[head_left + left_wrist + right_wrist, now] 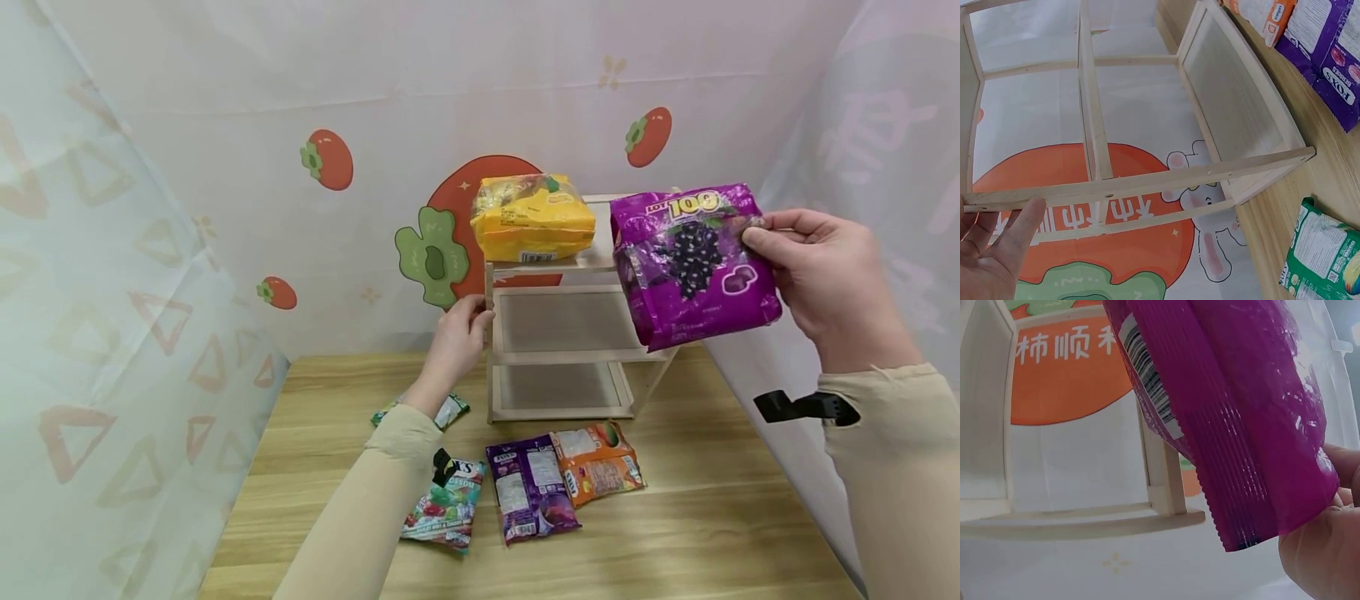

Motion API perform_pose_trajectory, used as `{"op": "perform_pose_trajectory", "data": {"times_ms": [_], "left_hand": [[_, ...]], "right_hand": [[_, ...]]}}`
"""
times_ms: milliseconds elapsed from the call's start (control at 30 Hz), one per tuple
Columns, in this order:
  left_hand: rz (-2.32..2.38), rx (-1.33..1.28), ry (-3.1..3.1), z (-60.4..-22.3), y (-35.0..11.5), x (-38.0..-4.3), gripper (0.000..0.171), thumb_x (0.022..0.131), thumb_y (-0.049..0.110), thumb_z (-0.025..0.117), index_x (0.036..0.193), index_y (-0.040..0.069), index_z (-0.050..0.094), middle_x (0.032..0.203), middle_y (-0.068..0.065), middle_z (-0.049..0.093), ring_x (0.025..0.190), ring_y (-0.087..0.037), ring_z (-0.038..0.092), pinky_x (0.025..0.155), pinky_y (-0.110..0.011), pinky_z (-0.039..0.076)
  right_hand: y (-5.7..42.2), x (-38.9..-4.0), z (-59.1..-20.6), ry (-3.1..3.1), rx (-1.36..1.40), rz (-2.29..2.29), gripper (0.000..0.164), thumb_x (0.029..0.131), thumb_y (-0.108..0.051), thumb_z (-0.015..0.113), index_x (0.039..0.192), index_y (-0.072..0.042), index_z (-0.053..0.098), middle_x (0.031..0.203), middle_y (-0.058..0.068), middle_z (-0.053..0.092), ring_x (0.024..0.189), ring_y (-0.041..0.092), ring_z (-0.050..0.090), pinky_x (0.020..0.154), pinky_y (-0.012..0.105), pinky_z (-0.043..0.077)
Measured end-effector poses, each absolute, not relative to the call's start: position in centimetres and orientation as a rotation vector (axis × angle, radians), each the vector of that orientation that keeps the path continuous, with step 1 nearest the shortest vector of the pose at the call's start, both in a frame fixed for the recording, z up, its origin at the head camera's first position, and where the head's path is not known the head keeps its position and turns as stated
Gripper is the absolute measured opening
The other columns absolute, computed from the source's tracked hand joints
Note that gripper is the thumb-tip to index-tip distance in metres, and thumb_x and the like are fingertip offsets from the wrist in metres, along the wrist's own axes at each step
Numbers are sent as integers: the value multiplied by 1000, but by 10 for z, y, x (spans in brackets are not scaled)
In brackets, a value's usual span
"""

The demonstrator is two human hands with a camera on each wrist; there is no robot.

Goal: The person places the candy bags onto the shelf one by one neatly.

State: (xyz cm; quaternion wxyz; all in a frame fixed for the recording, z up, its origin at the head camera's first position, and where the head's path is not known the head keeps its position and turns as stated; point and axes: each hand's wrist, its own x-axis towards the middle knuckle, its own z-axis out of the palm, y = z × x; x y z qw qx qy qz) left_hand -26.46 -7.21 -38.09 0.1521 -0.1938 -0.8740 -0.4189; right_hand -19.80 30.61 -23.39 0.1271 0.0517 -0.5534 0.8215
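Observation:
My right hand (pixel 836 271) pinches a purple candy bag (pixel 697 267) by its right edge, thumb on the front. The bag, printed with dark grapes and "LOT 100", is held up before the right part of a wooden shelf rack (pixel 562 358), hiding part of its top. In the right wrist view the bag's ridged end seal (pixel 1222 469) and a barcode show. With fingers around the rack's front left post (pixel 1147 184), my left hand (pixel 459 337) holds the rack. A yellow candy bag (pixel 532 221) sits on the top tier, at its left.
Before the rack on the wood-grain table (pixel 315 433) lie a purple Fox's bag (pixel 532 487), an orange bag (pixel 600 462) and a teal bag (pixel 450 504). A green bag (pixel 1322 253) lies left of the rack, partly behind my left forearm. A printed curtain (pixel 187 208) surrounds the table.

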Motion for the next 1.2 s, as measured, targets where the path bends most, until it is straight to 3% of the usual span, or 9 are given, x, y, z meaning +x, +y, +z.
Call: {"op": "perform_pose_trajectory", "data": {"times_ms": [367, 600, 1200], "left_hand": [[-1222, -565, -2501, -379, -71, -265, 27, 97, 22, 50, 115, 3, 56, 105, -8, 60, 92, -20, 57, 82, -34, 48], [-1234, -561, -2506, -380, -72, -265, 27, 97, 22, 50, 116, 4, 56, 106, -8, 59, 92, -20, 57, 82, -34, 48], [-1232, -570, -2494, -381, -72, -264, 28, 97, 22, 50, 115, 3, 56, 105, -8, 60, 92, -19, 58, 80, -33, 49]], "right_hand": [[303, -209, -236, -1374, 58, 2540, 15, 78, 18, 62, 93, 13, 63, 77, 15, 64, 60, 19, 60, 54, 30, 54], [301, -215, -237, -1233, 42, 2636, 15, 79, 20, 59, 92, 13, 61, 83, 18, 63, 74, 25, 66, 64, 35, 54], [288, -226, -230, -1198, -148, 2685, 21, 79, 15, 63, 99, 7, 62, 97, 15, 60, 78, 25, 66, 67, 34, 54]]}}
